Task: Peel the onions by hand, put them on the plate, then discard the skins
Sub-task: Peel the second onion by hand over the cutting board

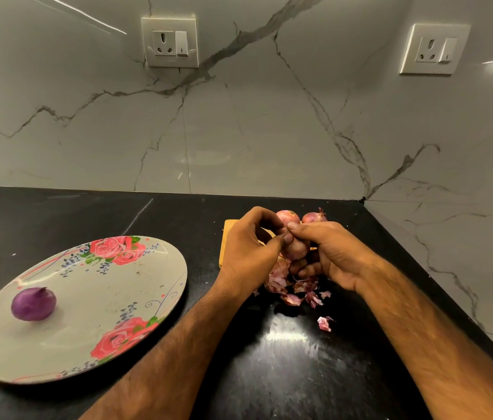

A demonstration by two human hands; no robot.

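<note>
A pink onion (297, 249) is held between both hands over the black counter. My left hand (249, 251) pinches its top with thumb and fingers. My right hand (328, 253) curls round it from the right and below. One peeled purple onion (33, 304) lies on the left side of the floral plate (93, 316). Two unpeeled onions (287, 216) (314, 217) sit just behind my hands. Loose pink skins (296, 291) are scattered below the hands, with one scrap (324, 323) nearer me.
A wooden board (226, 237) lies under and behind my left hand. The black counter (284, 374) meets marble walls at the back and right, forming a corner (363, 199). Two wall sockets (170, 42) (434, 50) are above.
</note>
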